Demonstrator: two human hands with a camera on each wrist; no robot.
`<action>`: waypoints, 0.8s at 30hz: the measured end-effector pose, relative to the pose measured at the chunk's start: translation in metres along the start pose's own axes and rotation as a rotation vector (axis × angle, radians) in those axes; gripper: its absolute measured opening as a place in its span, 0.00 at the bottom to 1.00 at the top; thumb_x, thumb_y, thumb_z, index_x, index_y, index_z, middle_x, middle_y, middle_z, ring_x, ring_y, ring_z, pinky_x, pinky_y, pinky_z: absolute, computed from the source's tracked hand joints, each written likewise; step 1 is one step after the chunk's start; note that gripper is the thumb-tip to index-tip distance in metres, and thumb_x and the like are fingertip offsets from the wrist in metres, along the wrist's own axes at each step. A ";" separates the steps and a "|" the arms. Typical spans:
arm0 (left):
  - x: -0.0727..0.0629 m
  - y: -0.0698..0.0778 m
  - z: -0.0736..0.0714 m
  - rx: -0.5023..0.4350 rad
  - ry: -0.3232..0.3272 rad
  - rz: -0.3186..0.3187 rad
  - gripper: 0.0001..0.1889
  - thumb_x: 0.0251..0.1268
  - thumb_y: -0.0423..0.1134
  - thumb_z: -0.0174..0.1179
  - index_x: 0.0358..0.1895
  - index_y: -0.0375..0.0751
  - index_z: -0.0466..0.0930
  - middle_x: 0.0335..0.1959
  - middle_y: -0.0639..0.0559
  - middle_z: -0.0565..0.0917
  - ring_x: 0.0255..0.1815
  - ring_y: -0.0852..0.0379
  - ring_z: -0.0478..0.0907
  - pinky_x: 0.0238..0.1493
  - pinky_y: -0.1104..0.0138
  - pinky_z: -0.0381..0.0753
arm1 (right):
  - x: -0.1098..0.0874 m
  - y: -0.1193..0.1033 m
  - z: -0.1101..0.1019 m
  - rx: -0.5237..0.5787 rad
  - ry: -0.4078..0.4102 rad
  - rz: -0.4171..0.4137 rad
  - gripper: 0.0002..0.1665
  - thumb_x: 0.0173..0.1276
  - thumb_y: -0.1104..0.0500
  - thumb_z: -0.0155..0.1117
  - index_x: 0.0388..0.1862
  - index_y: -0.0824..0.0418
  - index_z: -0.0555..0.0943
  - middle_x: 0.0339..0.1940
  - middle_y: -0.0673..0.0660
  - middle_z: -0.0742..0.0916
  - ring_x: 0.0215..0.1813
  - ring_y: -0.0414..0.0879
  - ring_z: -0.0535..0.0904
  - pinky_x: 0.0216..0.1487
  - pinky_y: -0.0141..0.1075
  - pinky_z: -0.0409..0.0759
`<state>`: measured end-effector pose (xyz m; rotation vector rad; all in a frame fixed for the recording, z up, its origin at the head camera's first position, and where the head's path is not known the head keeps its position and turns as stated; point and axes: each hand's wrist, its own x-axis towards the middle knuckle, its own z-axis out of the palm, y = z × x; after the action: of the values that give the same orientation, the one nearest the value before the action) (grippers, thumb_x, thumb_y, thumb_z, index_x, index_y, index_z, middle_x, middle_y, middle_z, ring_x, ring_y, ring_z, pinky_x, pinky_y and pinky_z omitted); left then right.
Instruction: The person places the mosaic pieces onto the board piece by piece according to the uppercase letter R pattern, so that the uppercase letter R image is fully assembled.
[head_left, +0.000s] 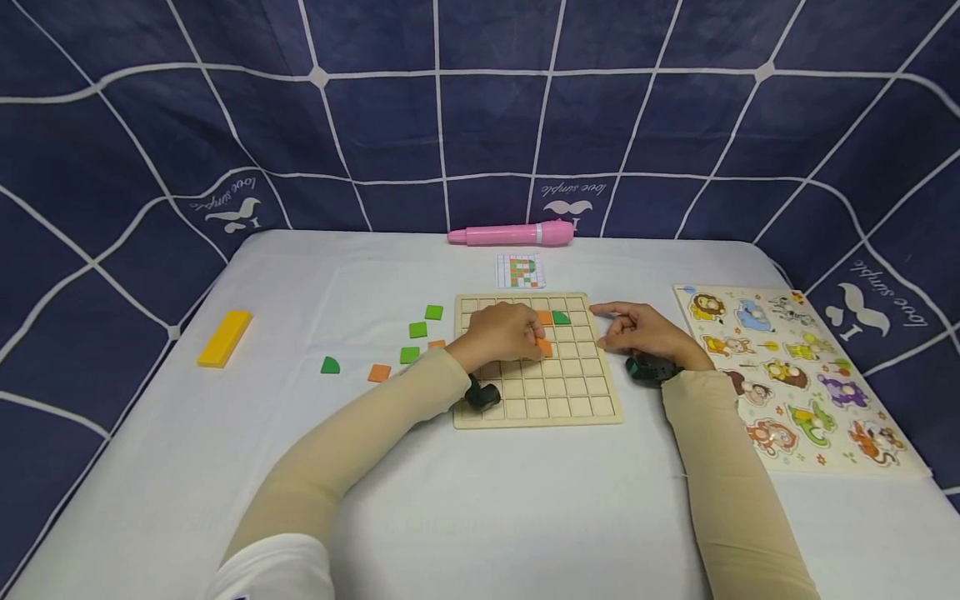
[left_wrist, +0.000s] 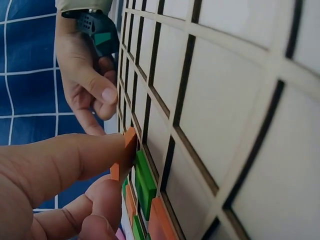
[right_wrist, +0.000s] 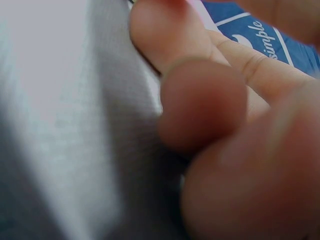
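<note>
My left hand (head_left: 504, 333) is over the wooden grid board (head_left: 555, 408) and pinches an orange tile (left_wrist: 130, 139) between thumb and finger, close above the squares. In the left wrist view a green tile (left_wrist: 145, 185) and another orange tile (left_wrist: 162, 220) lie in the grid beside those fingertips. A green quarter-round tile (head_left: 561, 317) sits in the board's upper part, right of an orange square (head_left: 545, 317). My right hand (head_left: 637, 327) is at the board's right edge, fingers relaxed, fingertips right at the rim. Part of the grid is hidden under my left hand.
Loose green squares (head_left: 417, 330), orange squares (head_left: 379, 372) and a green quarter-round (head_left: 330, 365) lie left of the board. Behind it are a small pattern card (head_left: 521, 272) and a pink pen (head_left: 510, 235). A yellow block (head_left: 225, 339) lies far left, an animal puzzle (head_left: 810, 375) right.
</note>
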<state>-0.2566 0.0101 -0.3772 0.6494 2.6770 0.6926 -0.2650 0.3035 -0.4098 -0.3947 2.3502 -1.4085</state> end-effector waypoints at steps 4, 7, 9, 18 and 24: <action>0.004 0.002 0.003 0.024 0.003 -0.009 0.12 0.65 0.46 0.77 0.49 0.53 0.90 0.33 0.61 0.85 0.36 0.58 0.80 0.41 0.60 0.75 | 0.000 0.001 -0.001 -0.006 -0.001 -0.004 0.41 0.70 0.71 0.72 0.79 0.78 0.67 0.30 0.51 0.85 0.27 0.39 0.73 0.30 0.31 0.72; 0.007 0.004 0.006 0.053 -0.003 -0.014 0.12 0.64 0.47 0.78 0.49 0.53 0.90 0.35 0.60 0.86 0.37 0.57 0.79 0.42 0.59 0.75 | 0.001 0.001 -0.001 -0.015 -0.003 -0.009 0.41 0.70 0.71 0.72 0.79 0.78 0.67 0.30 0.50 0.85 0.27 0.38 0.73 0.30 0.31 0.72; 0.008 0.006 0.007 0.067 -0.008 -0.017 0.12 0.64 0.47 0.78 0.49 0.54 0.90 0.36 0.60 0.86 0.37 0.56 0.79 0.44 0.58 0.75 | 0.001 0.002 -0.001 -0.014 -0.003 -0.009 0.41 0.70 0.71 0.72 0.79 0.78 0.67 0.30 0.49 0.85 0.27 0.38 0.73 0.30 0.31 0.72; 0.007 0.008 0.007 0.085 -0.015 -0.028 0.13 0.64 0.48 0.79 0.48 0.55 0.89 0.38 0.58 0.86 0.38 0.55 0.79 0.47 0.56 0.75 | 0.001 0.003 -0.001 0.007 0.001 -0.017 0.41 0.70 0.72 0.71 0.78 0.79 0.67 0.30 0.49 0.86 0.28 0.37 0.73 0.30 0.30 0.72; 0.005 0.005 0.006 0.057 -0.015 -0.013 0.13 0.64 0.48 0.78 0.49 0.54 0.89 0.35 0.60 0.86 0.36 0.57 0.78 0.41 0.59 0.75 | 0.001 0.003 -0.002 0.008 0.000 -0.009 0.42 0.70 0.72 0.72 0.79 0.78 0.66 0.31 0.50 0.85 0.28 0.38 0.73 0.30 0.31 0.73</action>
<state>-0.2567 0.0181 -0.3802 0.6490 2.6931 0.6078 -0.2674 0.3060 -0.4115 -0.4036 2.3450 -1.4210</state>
